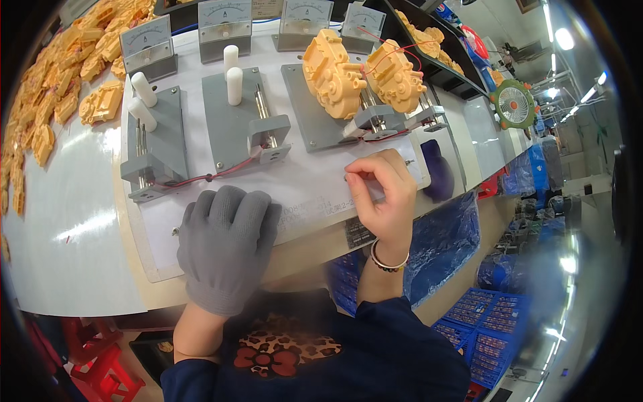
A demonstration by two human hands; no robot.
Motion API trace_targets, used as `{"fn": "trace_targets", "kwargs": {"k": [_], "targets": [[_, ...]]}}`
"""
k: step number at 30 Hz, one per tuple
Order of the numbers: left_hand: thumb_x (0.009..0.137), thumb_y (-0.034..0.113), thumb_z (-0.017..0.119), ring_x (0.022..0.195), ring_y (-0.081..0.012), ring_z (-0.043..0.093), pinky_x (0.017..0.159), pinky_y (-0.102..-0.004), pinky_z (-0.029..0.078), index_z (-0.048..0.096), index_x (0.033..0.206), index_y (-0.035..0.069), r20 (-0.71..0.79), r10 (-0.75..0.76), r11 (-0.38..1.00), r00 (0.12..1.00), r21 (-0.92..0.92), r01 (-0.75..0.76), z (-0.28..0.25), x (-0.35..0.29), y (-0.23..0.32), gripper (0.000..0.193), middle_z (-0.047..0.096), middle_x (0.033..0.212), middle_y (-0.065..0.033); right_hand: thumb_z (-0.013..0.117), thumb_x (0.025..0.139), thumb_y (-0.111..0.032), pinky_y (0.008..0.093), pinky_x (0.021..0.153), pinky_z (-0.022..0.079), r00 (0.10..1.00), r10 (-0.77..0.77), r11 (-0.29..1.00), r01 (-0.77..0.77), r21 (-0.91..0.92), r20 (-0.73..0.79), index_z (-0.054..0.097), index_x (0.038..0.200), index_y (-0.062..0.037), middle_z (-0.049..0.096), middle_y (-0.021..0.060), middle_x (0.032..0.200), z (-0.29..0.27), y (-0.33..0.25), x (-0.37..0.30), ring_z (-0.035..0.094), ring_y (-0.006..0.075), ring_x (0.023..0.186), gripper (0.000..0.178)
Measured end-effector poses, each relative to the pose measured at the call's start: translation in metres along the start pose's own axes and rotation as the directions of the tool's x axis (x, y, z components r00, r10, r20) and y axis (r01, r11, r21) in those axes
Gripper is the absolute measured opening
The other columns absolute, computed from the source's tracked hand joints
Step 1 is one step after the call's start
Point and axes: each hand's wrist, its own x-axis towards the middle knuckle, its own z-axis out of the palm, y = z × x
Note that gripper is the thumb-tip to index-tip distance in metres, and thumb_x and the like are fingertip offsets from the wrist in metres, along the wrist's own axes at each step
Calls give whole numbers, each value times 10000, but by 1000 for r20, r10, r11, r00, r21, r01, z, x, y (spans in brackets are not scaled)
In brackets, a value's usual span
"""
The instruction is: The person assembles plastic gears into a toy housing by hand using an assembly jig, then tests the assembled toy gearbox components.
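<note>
Navy shirt front [288,318] faces the worktop [80,268], where the gloved left hand [228,248] is loosely curled and the bare right hand [385,194] holds thumb to forefinger, any contents indeterminable, while two orange casings [331,74] sit beyond on grey fixtures [298,107], presumably placed to meet the metal pins [368,100].

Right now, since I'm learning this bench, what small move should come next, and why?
Probably reach the gloved left hand toward the loose yellow housing beside the leftmost grey fixture. That fixture's two white pegs stand bare, while the two fixtures on the right carry yellow housings, and the left hand is the nearer one.
</note>
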Motion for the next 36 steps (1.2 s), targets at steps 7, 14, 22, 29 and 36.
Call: {"fn": "trace_targets", "kwargs": {"k": [7, 14, 22, 29, 36], "targets": [[767, 150, 682, 689, -270, 515, 613, -392, 413, 569, 802, 120, -11, 15, 1000, 1000, 5, -15, 0, 0, -2, 122, 502, 734, -47, 662, 680, 35, 340, 589, 447, 979, -202, 974, 197, -111, -39, 602, 757, -51, 584, 78, 713, 4, 2, 1, 542, 274, 658, 130], [766, 148, 680, 683, -273, 509, 619, -392, 412, 567, 810, 118, -21, 24, 1000, 999, 9, -23, 1, -1, -3, 125, 501, 734, -51, 664, 664, 27, 337, 562, 440, 978, -203, 974, 196, -116, -51, 602, 752, -58, 581, 68, 695, 6, 3, -1, 536, 268, 636, 137], [773, 154, 677, 684, -272, 507, 621, -390, 408, 562, 809, 118, -26, 32, 999, 999, 16, -31, 1, -1, -2, 126, 497, 737, -51, 666, 672, 25, 341, 565, 437, 977, -209, 973, 202, -116, -52, 605, 762, -58, 586, 67, 705, 5, 4, -2, 535, 269, 637, 136], [777, 154, 678, 682, -267, 505, 623, -388, 406, 552, 799, 112, -28, 36, 999, 999, 8, -35, 2, -2, -2, 135, 488, 728, -51, 666, 681, 28, 337, 575, 444, 985, -169, 983, 165, -81, -40, 612, 766, -49, 595, 71, 709, 2, 4, -3, 542, 273, 654, 127], [772, 132, 682, 688, -263, 513, 626, -388, 410, 564, 812, 112, -55, 58, 998, 997, 39, -56, -1, -1, -2, 126, 503, 732, -46, 738, 722, -93, 278, 667, 445, 989, -21, 976, 53, 213, -147, 568, 1099, -22, 604, 81, 979, -3, 1, 0, 581, 176, 826, 420]]}}
